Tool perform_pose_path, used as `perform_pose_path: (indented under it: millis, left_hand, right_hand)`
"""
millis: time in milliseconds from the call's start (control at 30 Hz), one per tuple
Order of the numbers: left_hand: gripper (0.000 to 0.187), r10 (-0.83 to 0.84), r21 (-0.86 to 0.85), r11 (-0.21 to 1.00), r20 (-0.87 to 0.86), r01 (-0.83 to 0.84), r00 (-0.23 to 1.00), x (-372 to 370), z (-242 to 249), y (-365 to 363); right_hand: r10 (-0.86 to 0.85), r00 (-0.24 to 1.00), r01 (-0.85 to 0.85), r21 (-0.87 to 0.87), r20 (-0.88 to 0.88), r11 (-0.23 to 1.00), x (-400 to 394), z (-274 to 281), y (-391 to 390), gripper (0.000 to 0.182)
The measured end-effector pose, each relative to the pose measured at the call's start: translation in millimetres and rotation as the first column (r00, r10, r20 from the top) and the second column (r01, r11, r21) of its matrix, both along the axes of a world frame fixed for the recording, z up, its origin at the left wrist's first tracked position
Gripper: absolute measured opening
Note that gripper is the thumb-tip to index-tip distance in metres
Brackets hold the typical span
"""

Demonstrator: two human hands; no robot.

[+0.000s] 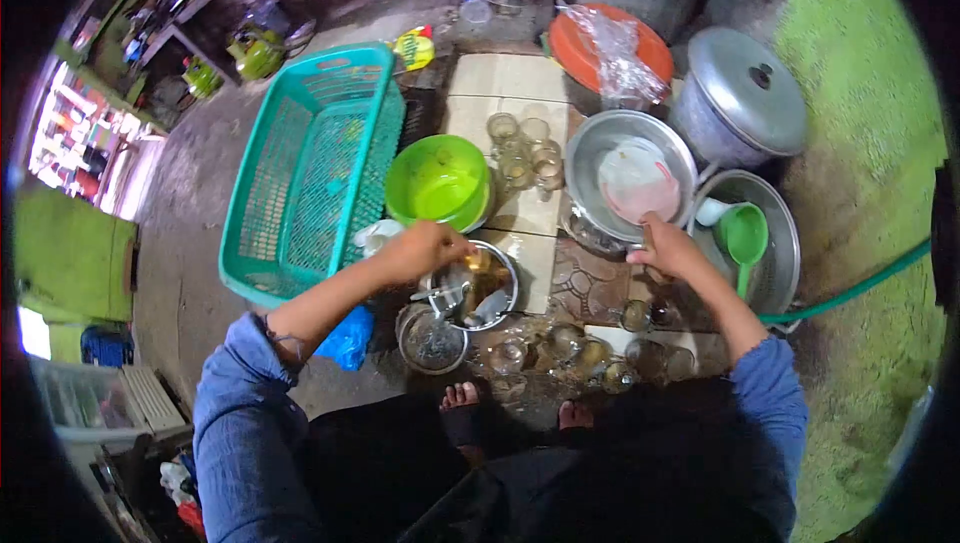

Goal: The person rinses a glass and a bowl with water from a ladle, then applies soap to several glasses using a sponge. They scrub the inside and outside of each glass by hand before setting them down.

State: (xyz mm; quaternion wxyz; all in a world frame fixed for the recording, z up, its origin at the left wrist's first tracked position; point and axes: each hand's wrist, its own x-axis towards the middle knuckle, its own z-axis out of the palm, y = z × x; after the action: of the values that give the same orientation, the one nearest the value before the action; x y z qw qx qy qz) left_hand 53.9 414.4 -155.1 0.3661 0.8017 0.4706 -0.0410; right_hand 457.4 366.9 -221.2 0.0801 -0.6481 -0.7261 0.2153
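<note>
My left hand (428, 251) is closed above a small metal pot (513, 293) holding utensils and something golden-brown; what its fingers pinch is hidden. My right hand (664, 249) grips the near rim of a wide metal basin (588, 143), fingers over the edge. Inside the basin lie a whitish, round item and a pink-edged piece (640, 193). Just beyond my left hand stands a lime-green tub (410, 178). A round container of cloudy water (432, 341) sits beside the pot. Several glasses (565, 343) stand near my feet, and more glasses (515, 168) stand on the tiles.
A teal plastic basket (262, 158) stands on the left. To the right are a lidded aluminium pot (735, 93), a metal basin (785, 233) with a green dipper (745, 233), and a green hose (860, 288). An orange lid (570, 53) lies behind; a blue plastic bag (348, 339) lies left.
</note>
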Motion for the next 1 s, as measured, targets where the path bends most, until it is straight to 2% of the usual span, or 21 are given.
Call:
perform_pose_path:
  millis: [67, 133, 167, 200, 233, 267, 300, 333, 367, 400, 433, 467, 500, 567, 667, 733, 800, 867, 900, 933, 1000]
  left_hand:
    - [0.027, 0.183, 0.298, 0.926, 0.188, -0.234, 0.965, -57.1, -14.0, 12.5]
    - [0.03, 0.406, 0.304, 0.814, 0.311, -0.494, 0.859, -89.8, -18.5, 18.2]
    - [0.04, 0.414, 0.322, 0.811, 0.276, -0.489, 0.868, -102.7, -24.3, 21.6]
    - [0.04, 0.419, 0.319, 0.808, 0.279, -0.495, 0.864, -107.1, -37.5, 21.4]
    - [0.046, 0.46, 0.213, 0.802, 0.374, -0.558, 0.805, -109.5, -53.9, 21.1]
    - [0.053, 0.498, 0.107, 0.791, 0.46, -0.603, 0.735, -110.3, -64.8, 22.6]
    - [0.063, 0.518, 0.133, 0.796, 0.355, -0.591, 0.778, -105.5, -70.4, 22.7]
    - [0.063, 0.517, 0.134, 0.796, 0.356, -0.59, 0.778, -100.4, -69.7, 20.9]
    - [0.064, 0.494, 0.252, 0.788, 0.286, -0.562, 0.821, -95.8, -66.1, 19.9]
    - [0.065, 0.474, 0.361, 0.777, 0.204, -0.516, 0.857, -94.3, -64.6, 18.8]
    - [0.065, 0.439, 0.368, 0.796, 0.194, -0.48, 0.877, -95.7, -66.1, 19.1]
    - [0.065, 0.44, 0.363, 0.8, 0.187, -0.478, 0.878, -94.8, -66.6, 18.4]
    - [0.065, 0.357, 0.452, 0.791, 0.205, -0.412, 0.911, -92.6, -65.9, 16.6]
    - [0.063, 0.235, 0.567, 0.764, 0.2, -0.308, 0.951, -97.3, -73.2, 17.5]
    - [0.058, 0.219, 0.647, 0.724, 0.113, -0.239, 0.969, -99.1, -80.1, 18.2]
    - [0.054, 0.225, 0.655, 0.714, 0.117, -0.246, 0.967, -97.8, -77.2, 17.4]
    - [0.05, 0.201, 0.716, 0.672, 0.07, -0.19, 0.977, -95.3, -72.3, 18.4]
    - [0.049, 0.204, 0.709, 0.666, 0.128, -0.234, 0.97, -92.4, -67.7, 17.1]
    - [0.049, 0.223, 0.619, 0.732, 0.176, -0.284, 0.959, -93.6, -64.1, 14.6]
    - [0.049, 0.245, 0.514, 0.795, 0.215, -0.323, 0.945, -96.6, -62.8, 13.7]
    - [0.049, 0.221, 0.535, 0.784, 0.235, -0.316, 0.947, -101.6, -67.0, 16.1]
  right_hand:
    - [0.09, 0.994, -0.095, -0.068, -0.069, 0.993, -27.7, 27.5, 19.9, 0.046]
    - [0.243, 0.924, -0.312, -0.217, -0.294, 0.925, -60.5, 51.1, 38.4, 0.043]
    - [0.21, 0.921, -0.32, -0.331, -0.327, 0.888, -84.9, 69.3, 45.8, 0.038]
    - [0.13, 0.896, -0.312, -0.396, -0.424, 0.864, -106.8, 57.5, 56.4, 0.033]
    - [0.039, 0.86, -0.308, -0.458, -0.508, 0.834, -128.8, 45.2, 63.5, 0.029]
    - [0.059, 0.79, -0.382, -0.414, -0.611, 0.826, -159.2, 56.1, 61.3, 0.024]
    - [0.059, 0.729, -0.436, -0.396, -0.682, 0.808, -184.5, 35.6, 68.8, 0.025]
    - [0.01, 0.721, -0.422, -0.427, -0.693, 0.8, -211.0, 32.2, 71.2, 0.026]
    - [-0.072, 0.625, -0.431, -0.42, -0.777, 0.798, -239.5, 4.9, 77.6, 0.027]
    - [-0.083, 0.662, -0.351, -0.407, -0.745, 0.843, -265.2, 1.8, 79.7, 0.027]
    - [-0.122, 0.647, -0.3, -0.398, -0.753, 0.867, -288.9, 1.0, 83.3, 0.026]
    - [-0.113, 0.614, -0.228, -0.313, -0.781, 0.922, -310.2, -5.1, 86.6, 0.026]
    - [-0.1, 0.583, -0.15, -0.228, -0.806, 0.962, -325.8, -13.0, 89.3, 0.026]
    - [-0.143, 0.56, -0.175, -0.286, -0.816, 0.942, -342.6, -19.2, 94.3, 0.026]
    - [-0.204, 0.513, -0.24, -0.367, -0.834, 0.899, -361.2, -42.7, 106.1, 0.025]
    - [-0.225, 0.401, -0.261, -0.346, -0.888, 0.901, -363.0, -49.0, 106.5, 0.024]
    - [-0.204, 0.397, -0.285, -0.332, -0.895, 0.899, -360.2, -48.0, 103.6, 0.022]
    - [-0.275, 0.403, -0.33, -0.419, -0.873, 0.846, -353.8, -37.3, 103.9, 0.022]
    - [-0.3, 0.359, -0.275, -0.407, -0.884, 0.871, -353.3, -34.7, 102.0, 0.021]
    - [-0.297, 0.288, -0.305, -0.381, -0.911, 0.873, -353.2, -33.6, 102.2, 0.019]
    - [-0.301, 0.368, -0.358, -0.433, -0.88, 0.827, -344.8, -25.3, 102.3, 0.019]
